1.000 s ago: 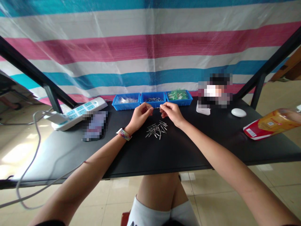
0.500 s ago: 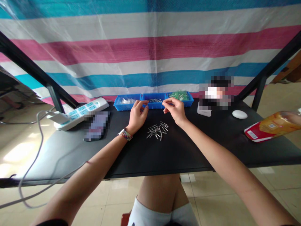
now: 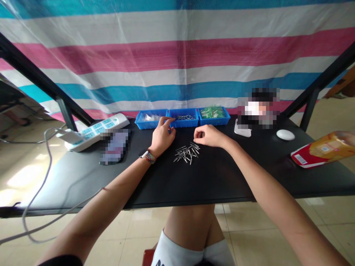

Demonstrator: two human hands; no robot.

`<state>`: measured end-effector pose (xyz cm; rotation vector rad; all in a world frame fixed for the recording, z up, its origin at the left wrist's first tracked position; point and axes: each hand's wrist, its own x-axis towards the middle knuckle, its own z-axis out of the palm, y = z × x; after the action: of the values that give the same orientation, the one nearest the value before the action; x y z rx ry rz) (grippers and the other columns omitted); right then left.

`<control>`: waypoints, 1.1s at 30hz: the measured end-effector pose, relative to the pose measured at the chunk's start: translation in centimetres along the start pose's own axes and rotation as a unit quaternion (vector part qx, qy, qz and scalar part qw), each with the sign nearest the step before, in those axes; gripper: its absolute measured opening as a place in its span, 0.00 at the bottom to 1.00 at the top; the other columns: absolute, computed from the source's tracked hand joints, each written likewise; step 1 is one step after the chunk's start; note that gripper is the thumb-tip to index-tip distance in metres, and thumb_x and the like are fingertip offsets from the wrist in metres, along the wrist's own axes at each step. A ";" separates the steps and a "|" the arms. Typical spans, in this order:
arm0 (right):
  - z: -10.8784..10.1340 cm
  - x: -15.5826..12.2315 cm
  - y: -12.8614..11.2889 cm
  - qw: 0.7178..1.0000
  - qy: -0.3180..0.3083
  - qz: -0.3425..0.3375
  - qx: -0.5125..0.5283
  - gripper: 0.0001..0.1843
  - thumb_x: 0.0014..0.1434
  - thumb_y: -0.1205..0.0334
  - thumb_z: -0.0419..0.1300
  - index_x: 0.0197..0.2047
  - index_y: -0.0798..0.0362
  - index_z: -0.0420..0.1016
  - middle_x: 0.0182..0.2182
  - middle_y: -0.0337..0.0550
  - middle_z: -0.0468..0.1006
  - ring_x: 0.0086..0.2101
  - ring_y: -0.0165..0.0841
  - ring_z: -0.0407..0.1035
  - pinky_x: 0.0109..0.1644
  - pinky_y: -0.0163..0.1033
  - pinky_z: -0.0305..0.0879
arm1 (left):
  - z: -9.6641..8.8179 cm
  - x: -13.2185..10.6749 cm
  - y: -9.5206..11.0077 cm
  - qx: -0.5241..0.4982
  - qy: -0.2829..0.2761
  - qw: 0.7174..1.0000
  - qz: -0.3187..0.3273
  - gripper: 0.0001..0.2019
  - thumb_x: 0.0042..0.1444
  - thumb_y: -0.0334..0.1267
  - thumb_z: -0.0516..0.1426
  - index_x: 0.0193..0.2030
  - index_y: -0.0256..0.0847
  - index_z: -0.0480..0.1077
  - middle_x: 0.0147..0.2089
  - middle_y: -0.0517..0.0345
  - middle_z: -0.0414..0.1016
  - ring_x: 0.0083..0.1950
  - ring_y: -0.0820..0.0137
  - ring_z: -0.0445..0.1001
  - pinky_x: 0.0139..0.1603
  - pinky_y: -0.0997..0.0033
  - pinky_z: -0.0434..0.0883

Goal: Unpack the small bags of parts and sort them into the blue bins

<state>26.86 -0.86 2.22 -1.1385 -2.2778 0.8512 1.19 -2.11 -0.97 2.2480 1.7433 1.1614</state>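
My left hand (image 3: 163, 136) rests at the front of the middle blue bin (image 3: 184, 124), its index finger at the bin's rim and its thumb apart. Nothing shows in it. Thin metal pins (image 3: 186, 117) lie inside that bin. A loose pile of similar pins (image 3: 187, 153) is spread on the black table between my hands. Just above the pile's right side, my right hand (image 3: 212, 136) is closed in a pinch; whatever its fingertips hold is too small to make out.
Flanking the middle bin are a blue bin (image 3: 138, 123) of clear pieces and a blue bin (image 3: 215, 121) of green pieces. A power strip (image 3: 104, 127) and a blurred phone (image 3: 115, 147) are left. A white case (image 3: 242, 129), white oval object (image 3: 285, 135) and bottle (image 3: 321, 151) are right.
My right hand has come down and toward me from the middle bin's front to the pile. My left hand has stayed nearly in place, with its fingers a little more spread.
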 end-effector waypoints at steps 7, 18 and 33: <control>-0.2 -0.5 -0.4 0.990 -0.068 0.073 -0.096 0.05 0.54 0.66 0.69 0.27 0.49 0.81 0.29 0.40 0.85 0.31 0.35 0.76 0.34 0.37 0.62 | 0.1 -0.1 -0.2 -0.019 0.008 1.000 0.006 0.23 0.62 0.31 0.58 0.64 0.42 0.77 0.67 0.45 0.75 0.44 0.64 0.81 0.48 0.60 0.81; 0.2 -0.3 0.4 0.994 -0.073 0.028 -0.078 0.06 0.54 0.71 0.69 0.30 0.50 0.80 0.30 0.39 0.84 0.31 0.33 0.76 0.35 0.36 0.63 | 0.0 -0.1 0.1 -0.061 0.027 0.998 0.007 0.27 0.63 0.31 0.57 0.69 0.44 0.72 0.70 0.44 0.72 0.43 0.68 0.81 0.44 0.65 0.79; 2.0 1.2 0.4 0.949 0.101 0.005 0.298 0.13 0.54 0.55 0.72 0.39 0.50 0.77 0.30 0.37 0.79 0.24 0.30 0.72 0.23 0.33 0.65 | -0.8 -0.7 2.0 -0.139 -0.063 0.976 0.156 0.10 0.73 0.40 0.56 0.52 0.43 0.78 0.47 0.51 0.77 0.41 0.66 0.77 0.44 0.65 0.76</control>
<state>25.17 -0.37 0.62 -0.9007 -1.6723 1.2502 2.26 -3.71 0.23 2.4097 1.1291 1.1955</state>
